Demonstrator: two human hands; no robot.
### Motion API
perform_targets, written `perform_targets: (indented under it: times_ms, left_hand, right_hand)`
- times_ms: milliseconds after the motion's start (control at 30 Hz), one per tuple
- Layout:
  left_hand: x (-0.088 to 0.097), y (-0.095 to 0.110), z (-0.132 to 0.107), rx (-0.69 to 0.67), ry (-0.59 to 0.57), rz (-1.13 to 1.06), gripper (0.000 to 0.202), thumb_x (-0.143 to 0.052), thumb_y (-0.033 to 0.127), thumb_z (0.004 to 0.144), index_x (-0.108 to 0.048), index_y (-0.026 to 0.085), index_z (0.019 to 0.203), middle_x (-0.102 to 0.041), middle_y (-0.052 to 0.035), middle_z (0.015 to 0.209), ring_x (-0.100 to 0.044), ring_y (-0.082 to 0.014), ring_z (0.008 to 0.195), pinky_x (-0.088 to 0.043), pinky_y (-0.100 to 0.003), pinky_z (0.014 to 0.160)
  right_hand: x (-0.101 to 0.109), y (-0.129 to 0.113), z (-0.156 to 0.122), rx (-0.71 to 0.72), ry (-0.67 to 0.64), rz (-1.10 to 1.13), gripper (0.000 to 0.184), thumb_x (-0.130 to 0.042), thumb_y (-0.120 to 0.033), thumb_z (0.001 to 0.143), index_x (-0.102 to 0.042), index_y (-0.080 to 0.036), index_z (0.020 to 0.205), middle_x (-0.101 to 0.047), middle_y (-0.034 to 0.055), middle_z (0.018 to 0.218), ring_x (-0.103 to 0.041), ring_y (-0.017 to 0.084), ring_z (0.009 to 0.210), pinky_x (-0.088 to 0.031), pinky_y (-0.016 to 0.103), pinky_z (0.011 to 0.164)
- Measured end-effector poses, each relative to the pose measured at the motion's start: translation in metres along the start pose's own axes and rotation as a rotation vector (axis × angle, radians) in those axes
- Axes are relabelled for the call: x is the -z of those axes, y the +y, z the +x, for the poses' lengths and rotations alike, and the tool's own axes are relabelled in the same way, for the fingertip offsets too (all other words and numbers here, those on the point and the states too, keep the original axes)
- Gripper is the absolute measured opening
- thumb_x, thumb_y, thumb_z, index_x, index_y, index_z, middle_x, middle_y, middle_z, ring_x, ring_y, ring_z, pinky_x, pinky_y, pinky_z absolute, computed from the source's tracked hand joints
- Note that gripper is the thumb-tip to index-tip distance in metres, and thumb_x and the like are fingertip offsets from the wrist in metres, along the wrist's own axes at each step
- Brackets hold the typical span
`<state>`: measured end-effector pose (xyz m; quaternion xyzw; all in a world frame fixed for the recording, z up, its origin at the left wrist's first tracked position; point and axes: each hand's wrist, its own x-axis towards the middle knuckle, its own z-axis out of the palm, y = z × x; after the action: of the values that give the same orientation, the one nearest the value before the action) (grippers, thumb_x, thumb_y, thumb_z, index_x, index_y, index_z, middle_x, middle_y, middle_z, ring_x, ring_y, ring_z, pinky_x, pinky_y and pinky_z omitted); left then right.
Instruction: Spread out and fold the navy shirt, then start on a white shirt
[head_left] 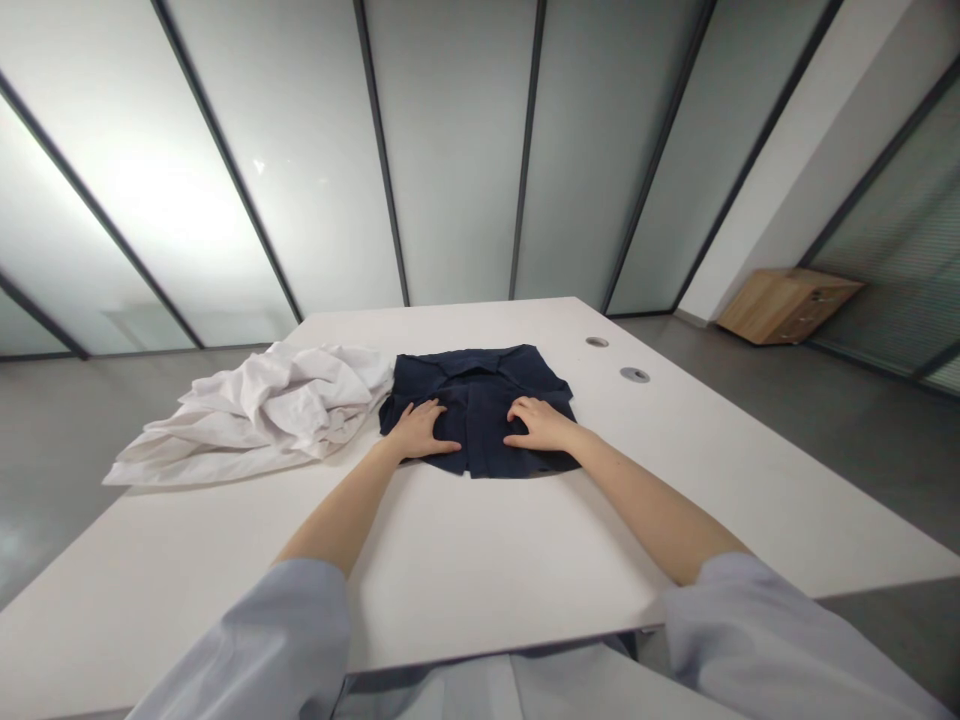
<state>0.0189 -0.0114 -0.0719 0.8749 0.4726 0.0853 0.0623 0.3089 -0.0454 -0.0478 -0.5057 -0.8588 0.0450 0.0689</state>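
A folded dark navy garment (480, 385) lies flat in the middle of a white table (480, 560). My left hand (421, 428) rests flat on its left half with the fingers spread. My right hand (538, 424) presses flat on its right half, fingers stretched toward the left. Neither hand grips anything. Both forearms reach out over the table from light blue sleeves.
A crumpled white garment (262, 410) lies in a heap at the table's left side, touching the navy one. Two round cable holes (634, 375) sit at the far right of the table. A wooden cabinet (787, 303) stands on the floor at right. Glass walls stand behind.
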Motion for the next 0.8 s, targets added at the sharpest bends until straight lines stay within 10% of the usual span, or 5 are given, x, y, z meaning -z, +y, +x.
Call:
perform_targets:
  times_ms: [200, 467, 800]
  left_hand:
    - [0.002, 0.0, 0.002, 0.014, 0.007, 0.027, 0.055, -0.053, 0.045, 0.086, -0.052, 0.016, 0.133, -0.046, -0.0145, 0.144, -0.038, -0.0268, 0.136, -0.025, -0.046, 0.113]
    - [0.006, 0.005, 0.003, -0.009, 0.16, 0.083, 0.023, -0.05, 0.026, 0.09, -0.068, 0.019, 0.101, -0.068, -0.0086, 0.111, -0.061, -0.0231, 0.105, -0.045, -0.034, 0.093]
    - [0.011, 0.009, 0.002, 0.158, 0.254, 0.068, 0.022, -0.051, 0.04, 0.09, -0.061, 0.021, 0.087, -0.067, -0.0048, 0.081, -0.063, -0.022, 0.079, -0.045, -0.031, 0.072]
  right_hand:
    - [-0.015, 0.007, 0.003, -0.012, -0.016, 0.016, 0.072, -0.07, -0.061, 0.07, -0.055, -0.018, 0.127, -0.044, 0.0162, 0.143, -0.039, 0.034, 0.133, -0.034, 0.045, 0.106]
    - [-0.021, 0.015, 0.013, 0.09, 0.15, 0.02, 0.019, -0.059, -0.029, 0.086, -0.067, -0.02, 0.101, -0.064, 0.0106, 0.113, -0.059, 0.025, 0.107, -0.045, 0.038, 0.092]
    - [-0.021, 0.014, 0.011, 0.047, 0.381, -0.105, 0.011, -0.059, -0.022, 0.085, -0.068, -0.018, 0.088, -0.062, 0.0085, 0.099, -0.056, 0.021, 0.089, -0.043, 0.033, 0.081]
